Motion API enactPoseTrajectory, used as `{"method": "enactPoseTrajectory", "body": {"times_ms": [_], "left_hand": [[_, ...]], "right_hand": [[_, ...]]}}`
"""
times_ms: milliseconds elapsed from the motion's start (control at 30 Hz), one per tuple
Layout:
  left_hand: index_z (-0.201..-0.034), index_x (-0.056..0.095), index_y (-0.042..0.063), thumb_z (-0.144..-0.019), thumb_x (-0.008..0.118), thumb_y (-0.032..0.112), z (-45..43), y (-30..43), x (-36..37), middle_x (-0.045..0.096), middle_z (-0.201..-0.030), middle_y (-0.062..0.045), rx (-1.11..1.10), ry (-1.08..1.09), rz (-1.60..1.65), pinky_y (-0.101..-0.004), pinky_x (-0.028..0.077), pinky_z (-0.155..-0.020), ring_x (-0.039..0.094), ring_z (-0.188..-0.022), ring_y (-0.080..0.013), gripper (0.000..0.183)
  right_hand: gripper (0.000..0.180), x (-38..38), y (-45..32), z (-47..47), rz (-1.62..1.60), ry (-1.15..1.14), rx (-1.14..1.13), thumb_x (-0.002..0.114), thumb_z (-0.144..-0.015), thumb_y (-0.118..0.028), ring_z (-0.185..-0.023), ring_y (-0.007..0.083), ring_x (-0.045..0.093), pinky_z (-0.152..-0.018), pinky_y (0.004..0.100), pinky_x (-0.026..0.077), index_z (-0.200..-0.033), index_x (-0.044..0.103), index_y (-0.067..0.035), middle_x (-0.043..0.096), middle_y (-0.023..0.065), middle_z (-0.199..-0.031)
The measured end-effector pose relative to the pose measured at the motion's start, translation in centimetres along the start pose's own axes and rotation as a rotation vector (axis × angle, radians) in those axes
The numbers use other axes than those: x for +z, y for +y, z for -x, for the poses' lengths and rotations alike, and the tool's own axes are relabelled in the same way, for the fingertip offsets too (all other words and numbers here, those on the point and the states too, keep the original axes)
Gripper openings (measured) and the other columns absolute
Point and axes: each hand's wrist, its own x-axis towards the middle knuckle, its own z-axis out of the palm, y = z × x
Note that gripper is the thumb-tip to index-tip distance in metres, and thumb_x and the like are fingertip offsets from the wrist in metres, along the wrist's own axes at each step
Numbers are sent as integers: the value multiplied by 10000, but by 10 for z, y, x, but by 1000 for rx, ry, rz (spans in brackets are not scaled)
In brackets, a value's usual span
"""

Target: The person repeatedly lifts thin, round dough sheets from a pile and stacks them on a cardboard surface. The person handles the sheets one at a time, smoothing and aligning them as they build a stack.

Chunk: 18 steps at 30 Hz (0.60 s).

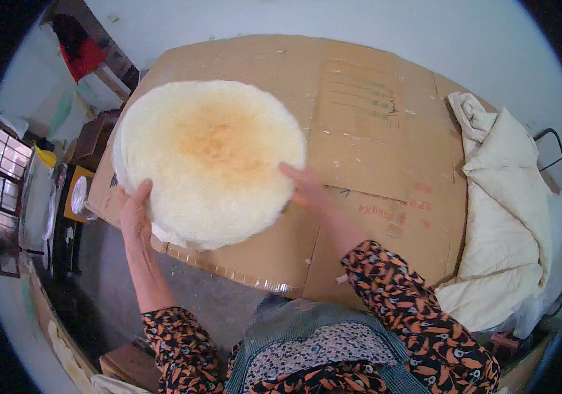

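A large round flatbread [212,157], pale with a browned middle, lies over the left part of a cardboard-covered table [369,162]. My left hand [135,209] grips its lower left edge, with the thumb on top and the fingers hidden beneath. At its right edge, my right hand [303,187] holds on in the same way, slightly blurred, thumb on top. Below the bread's lower left edge shows a thin pale layer; whether it is another flatbread or a cloth I cannot tell.
A folded cream cloth [502,197] lies at the table's right end, beside clear plastic sheeting [561,236]. A white wall [350,22] stands behind the table. Grey floor [202,295] shows past the near edge. A fan [2,244] stands by the window at far left.
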Motion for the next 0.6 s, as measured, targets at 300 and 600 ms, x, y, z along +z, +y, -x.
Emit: {"method": "enactPoseTrajectory", "body": {"times_ms": [300, 600], "left_hand": [[-1347, 274, 35, -723, 694, 190, -30, -85, -39, 390, -1307, -214, 305, -98, -901, -417, 296, -1005, 370, -1212, -355, 769], [-1424, 126, 198, -685, 630, 568, -28, -147, 17, 38, -1462, -206, 94, -245, -1372, -611, 111, -1013, 59, -1317, -461, 968]], "right_hand": [[297, -56, 42, 47, 258, 296, 179, 596, -846, -231, -872, 215, 616, -762, 295, 512, -995, 564, 23, 616, 135, -967], [426, -33, 92, 76, -169, 182, 300, 600, -841, -283, -1114, 231, 478, -948, 380, 388, -1176, 470, -54, 505, 105, -1193]]}}
